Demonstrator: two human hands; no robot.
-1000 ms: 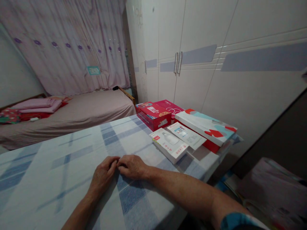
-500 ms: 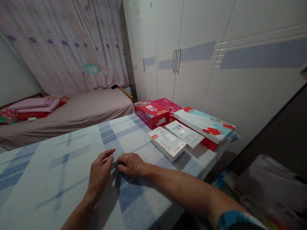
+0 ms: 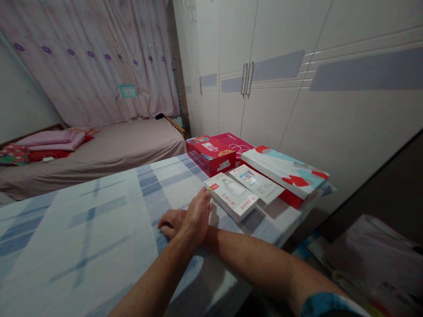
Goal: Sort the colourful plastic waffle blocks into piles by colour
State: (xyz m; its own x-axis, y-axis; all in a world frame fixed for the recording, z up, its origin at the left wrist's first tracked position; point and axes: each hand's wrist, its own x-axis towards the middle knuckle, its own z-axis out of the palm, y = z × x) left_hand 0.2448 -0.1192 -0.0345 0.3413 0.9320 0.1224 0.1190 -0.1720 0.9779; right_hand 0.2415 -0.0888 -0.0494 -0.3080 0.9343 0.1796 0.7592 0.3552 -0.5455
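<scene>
My left hand [image 3: 198, 213] reaches across my right wrist with its fingers stretched out and nothing in it. Its fingertips are at the near left edge of a white light-bulb box [image 3: 231, 193]; whether they touch it I cannot tell. On the tablecloth, my right hand [image 3: 172, 220] rests loosely curled, partly covered by the left one, and no object shows in it. Just behind the bulb box lies a flat white box with a printed label [image 3: 256, 182].
A red printed box [image 3: 211, 154], a magenta box [image 3: 234, 145] and a long white, blue and red box [image 3: 286, 169] sit at the table's far right. The checked tablecloth [image 3: 99, 220] stretches left. Beyond are a bed [image 3: 128, 141] and a white wardrobe [image 3: 277, 114].
My left hand has moved right, over my right wrist, up to the bulb box. The right hand has stayed in about the same place.
</scene>
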